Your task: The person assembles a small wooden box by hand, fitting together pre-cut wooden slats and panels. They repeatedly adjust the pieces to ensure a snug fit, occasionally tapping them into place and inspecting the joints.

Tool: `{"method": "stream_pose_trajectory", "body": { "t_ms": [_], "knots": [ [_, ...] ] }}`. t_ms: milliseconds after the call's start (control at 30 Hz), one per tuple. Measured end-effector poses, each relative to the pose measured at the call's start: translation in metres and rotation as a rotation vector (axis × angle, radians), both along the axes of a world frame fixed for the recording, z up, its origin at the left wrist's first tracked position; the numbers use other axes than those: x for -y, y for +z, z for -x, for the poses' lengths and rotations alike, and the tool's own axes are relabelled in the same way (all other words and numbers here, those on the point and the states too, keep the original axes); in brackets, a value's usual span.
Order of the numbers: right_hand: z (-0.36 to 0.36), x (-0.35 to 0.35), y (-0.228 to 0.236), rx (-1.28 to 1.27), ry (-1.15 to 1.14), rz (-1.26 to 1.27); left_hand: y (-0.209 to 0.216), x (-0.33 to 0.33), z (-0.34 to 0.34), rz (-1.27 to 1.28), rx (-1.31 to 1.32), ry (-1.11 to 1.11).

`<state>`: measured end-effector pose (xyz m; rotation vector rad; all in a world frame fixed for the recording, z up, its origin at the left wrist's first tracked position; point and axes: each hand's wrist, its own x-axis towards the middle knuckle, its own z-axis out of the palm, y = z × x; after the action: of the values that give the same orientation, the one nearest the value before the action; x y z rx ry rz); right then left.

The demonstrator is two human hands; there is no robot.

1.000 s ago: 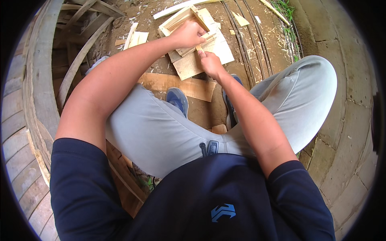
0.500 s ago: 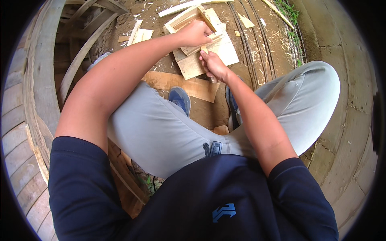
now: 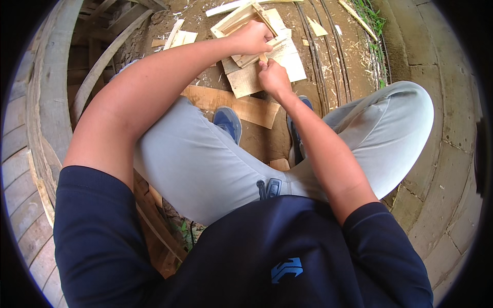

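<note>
A small open wooden box [image 3: 226, 25] of pale boards lies tilted on flat wood pieces beyond my feet. My left hand [image 3: 252, 37] is closed at its near right edge, fingers curled down over the wood. Just below, my right hand [image 3: 275, 79] is closed around a thin pale wooden strip [image 3: 263, 57], whose tip pokes out above the thumb and meets the box's near end. Most of that strip is hidden in the fist. Under both hands is a flat square board [image 3: 290, 59].
A brown plank [image 3: 205, 97] lies in front of my shoes [image 3: 227, 123]. Dark thin rods [image 3: 321, 56] run along the dirt at right, beside scattered shavings. Curved timbers [image 3: 105, 59] stand at left; a block-paved ledge [image 3: 429, 123] borders the right.
My right hand has moved slightly up toward the box and turned, so its back shows more. The left hand stays at the box, a little further up.
</note>
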<state>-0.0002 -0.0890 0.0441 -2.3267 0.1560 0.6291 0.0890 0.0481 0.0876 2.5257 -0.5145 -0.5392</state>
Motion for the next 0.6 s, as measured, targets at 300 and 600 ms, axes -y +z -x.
{"method": "stream_pose_trajectory", "body": {
  "t_ms": [300,600],
  "knots": [
    [0.008,-0.005,0.016,0.029,-0.004,0.111,0.005,-0.001,0.005,0.029,0.052,0.019],
    [0.007,-0.001,-0.023,0.251,0.025,-0.184,-0.007,-0.010,0.011,0.182,0.153,-0.004]
  ]
}}
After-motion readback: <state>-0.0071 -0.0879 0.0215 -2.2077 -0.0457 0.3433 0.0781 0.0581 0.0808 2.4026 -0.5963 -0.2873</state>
